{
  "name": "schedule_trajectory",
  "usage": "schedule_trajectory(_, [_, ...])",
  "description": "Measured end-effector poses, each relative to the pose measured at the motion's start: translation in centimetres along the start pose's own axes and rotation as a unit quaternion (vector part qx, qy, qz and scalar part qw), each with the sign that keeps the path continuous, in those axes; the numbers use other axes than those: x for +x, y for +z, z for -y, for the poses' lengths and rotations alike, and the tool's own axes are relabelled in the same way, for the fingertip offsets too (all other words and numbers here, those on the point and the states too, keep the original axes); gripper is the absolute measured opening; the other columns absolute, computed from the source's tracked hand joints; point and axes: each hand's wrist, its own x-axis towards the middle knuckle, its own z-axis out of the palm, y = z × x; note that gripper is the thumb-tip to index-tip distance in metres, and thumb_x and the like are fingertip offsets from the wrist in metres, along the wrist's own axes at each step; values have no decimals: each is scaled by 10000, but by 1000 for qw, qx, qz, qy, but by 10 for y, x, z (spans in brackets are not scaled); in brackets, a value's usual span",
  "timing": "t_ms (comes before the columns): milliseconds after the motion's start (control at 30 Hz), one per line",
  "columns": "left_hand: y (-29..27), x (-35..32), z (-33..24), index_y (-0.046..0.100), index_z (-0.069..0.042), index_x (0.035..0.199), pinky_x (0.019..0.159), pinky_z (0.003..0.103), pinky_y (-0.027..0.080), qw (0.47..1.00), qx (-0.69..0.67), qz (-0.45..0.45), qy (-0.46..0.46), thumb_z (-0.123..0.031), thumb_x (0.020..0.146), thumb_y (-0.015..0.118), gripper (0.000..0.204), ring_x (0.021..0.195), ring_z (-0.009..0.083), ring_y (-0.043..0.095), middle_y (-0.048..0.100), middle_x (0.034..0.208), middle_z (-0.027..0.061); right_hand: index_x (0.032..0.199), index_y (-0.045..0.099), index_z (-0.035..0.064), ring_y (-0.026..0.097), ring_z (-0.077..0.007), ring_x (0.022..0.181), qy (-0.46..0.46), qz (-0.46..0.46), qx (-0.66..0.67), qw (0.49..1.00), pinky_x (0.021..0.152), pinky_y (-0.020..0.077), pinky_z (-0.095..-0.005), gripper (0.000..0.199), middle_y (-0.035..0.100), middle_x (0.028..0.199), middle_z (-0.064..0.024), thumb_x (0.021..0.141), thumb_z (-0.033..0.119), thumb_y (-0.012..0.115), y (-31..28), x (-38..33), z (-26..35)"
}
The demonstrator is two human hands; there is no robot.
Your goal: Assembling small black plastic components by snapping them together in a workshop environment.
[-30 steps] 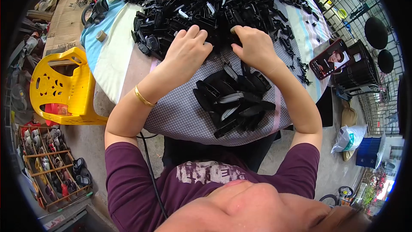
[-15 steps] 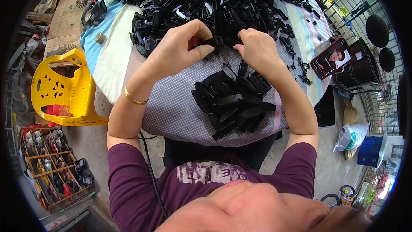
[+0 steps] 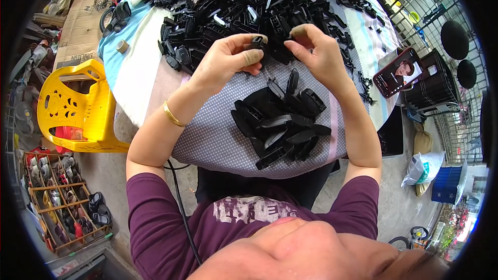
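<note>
My left hand [image 3: 233, 61] pinches a small black plastic part [image 3: 258, 44] between thumb and fingers, above the near edge of a large heap of black plastic parts [image 3: 207, 15]. Tan tape wraps some of its fingertips. To the right, my right hand [image 3: 320, 54] hovers by the same heap, thumb and taped forefinger bent toward each other with a gap between the tips. Nothing shows clearly in that gap against the dark parts behind. Closer to me, a smaller pile of longer black plastic pieces [image 3: 282, 124] lies on the dotted tablecloth [image 3: 207, 135].
A phone [image 3: 398, 73] showing a video leans at the table's right side. Small black bits [image 3: 367, 91] lie near it. A tape roll [image 3: 122, 46] sits on the left of the cloth. Beyond are a yellow chair [image 3: 78, 106] and a shoe rack [image 3: 65, 197]. A black cable [image 3: 179, 197] hangs beside me.
My left hand has turned, bringing its taped fingertips and the black part into clearer sight. My right hand has rotated and its thumb and forefinger now show apart at the heap.
</note>
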Motion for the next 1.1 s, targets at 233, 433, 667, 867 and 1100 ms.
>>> schedule_trajectory(233, [11,-3,3,544,43,1182,789,225,482,994,91,-12,66,-28,827,624,370,845,101,585,631,972,52,1078,591,5,567,-63,642,64,33,285,956,525,464,-189,225,607,800,-33,943,159,499,18,-11,27])
schedule_trajectory(433, [12,-4,3,564,30,1172,802,220,485,987,132,-23,89,7,815,613,362,876,90,582,641,986,56,1025,583,-22,571,-82,574,147,-2,368,918,472,455,-198,228,606,772,-40,938,177,513,28,-11,33])
schedule_trajectory(667, [14,-6,4,561,30,1179,795,210,488,985,149,-35,82,5,816,618,369,862,92,592,641,1010,64,905,588,-11,589,-118,596,27,-59,155,986,495,457,-225,185,611,753,-63,915,170,550,38,-14,29])
schedule_trajectory(867, [19,-5,13,562,23,1183,774,206,480,989,69,-69,112,-74,844,633,359,874,77,582,648,1000,62,897,578,-7,570,-197,661,-87,-99,-47,990,582,456,-295,183,577,777,-94,880,175,589,35,-13,26])
schedule_trajectory(1100, [8,0,7,589,16,1143,793,218,476,992,-92,-32,76,-55,885,561,269,892,98,583,645,1016,56,909,585,-4,560,-144,647,20,-52,47,997,568,448,-273,250,606,801,-65,838,226,651,30,-12,25])
